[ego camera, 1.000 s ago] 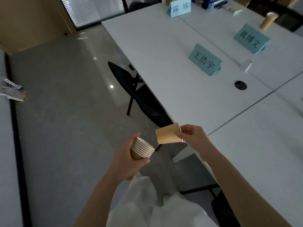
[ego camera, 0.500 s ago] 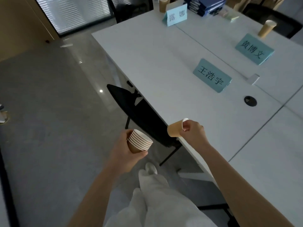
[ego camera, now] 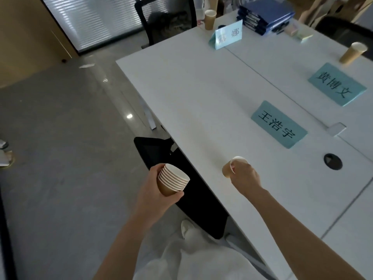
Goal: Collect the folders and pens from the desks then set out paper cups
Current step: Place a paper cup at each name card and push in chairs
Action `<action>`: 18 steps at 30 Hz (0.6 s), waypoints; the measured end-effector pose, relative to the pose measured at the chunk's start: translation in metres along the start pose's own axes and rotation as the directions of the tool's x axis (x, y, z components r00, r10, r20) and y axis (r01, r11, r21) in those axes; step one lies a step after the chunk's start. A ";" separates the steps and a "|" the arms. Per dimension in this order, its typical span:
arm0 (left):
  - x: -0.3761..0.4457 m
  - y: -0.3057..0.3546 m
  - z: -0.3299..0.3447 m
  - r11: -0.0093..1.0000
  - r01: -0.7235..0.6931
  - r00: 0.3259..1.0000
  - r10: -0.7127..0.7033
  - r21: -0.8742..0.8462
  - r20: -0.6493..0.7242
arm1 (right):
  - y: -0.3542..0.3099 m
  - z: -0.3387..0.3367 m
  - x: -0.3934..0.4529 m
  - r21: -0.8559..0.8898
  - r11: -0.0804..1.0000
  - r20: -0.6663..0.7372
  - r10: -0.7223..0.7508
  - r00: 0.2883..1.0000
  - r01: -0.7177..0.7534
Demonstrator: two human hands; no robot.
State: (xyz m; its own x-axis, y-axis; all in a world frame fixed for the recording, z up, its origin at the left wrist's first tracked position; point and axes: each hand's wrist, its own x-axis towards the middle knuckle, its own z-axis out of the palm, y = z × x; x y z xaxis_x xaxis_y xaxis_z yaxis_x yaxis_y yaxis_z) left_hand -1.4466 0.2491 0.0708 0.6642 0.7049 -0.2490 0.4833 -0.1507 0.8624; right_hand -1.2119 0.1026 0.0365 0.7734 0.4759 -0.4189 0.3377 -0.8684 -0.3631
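You are working through the cup-setting half of the job: your right hand [ego camera: 245, 175] is carrying a single brown paper cup with a white rim [ego camera: 232, 166] over the white laminate bench [ego camera: 191, 93], its fingers [ego camera: 235, 165] curled closed around the cup's upper wall so the mouth is tilting up and away from you. Your left hand [ego camera: 159, 190] is wrapping snugly around a nested stack of brown paper cups [ego camera: 173, 179], held off the bench edge above a black chair seat [ego camera: 153, 150]. Judging by the layout, the single cup is heading for the place marked by the teal folded card name sign [ego camera: 279, 125], which has no cup near it, while two upright brown paper cups [ego camera: 210, 19] [ego camera: 352, 53] are already standing at farther places. The next move is calling for you to level the cup and lower its flat base onto the bench beside that sign, then uncurl the fingers. The cups are thin, light, tapered paper with rolled lips, so a soft squeeze is enough; the smooth matte bench top may let an empty cup slide or tip. A pile of dark blue folders [ego camera: 264, 15] is lying at the far end.
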 end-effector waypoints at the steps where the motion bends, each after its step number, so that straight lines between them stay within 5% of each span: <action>1: 0.004 0.001 -0.001 1.000 0.003 1.000 -0.003 0.001 -0.014 | -0.001 0.000 0.003 -0.006 1.000 0.005 0.002 1.000 -0.002; 10: 0.052 -0.001 -0.011 0.999 0.036 0.999 -0.036 0.017 -0.011 | -0.021 -0.013 0.018 -0.134 0.991 0.003 -0.022 1.000 0.022; 18: 0.091 -0.015 -0.049 0.999 0.035 0.998 -0.036 0.017 0.049 | -0.118 -0.011 0.009 0.302 0.924 0.010 -0.250 0.968 0.236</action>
State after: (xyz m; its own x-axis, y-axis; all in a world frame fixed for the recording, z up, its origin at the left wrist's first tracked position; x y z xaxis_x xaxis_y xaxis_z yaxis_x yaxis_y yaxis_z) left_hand -1.4216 0.3495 0.0564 0.6732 0.6752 -0.3014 0.5165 -0.1377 0.8452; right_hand -1.2392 0.2082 0.0848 0.6586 0.6796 -0.3232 0.3324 -0.6480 -0.6853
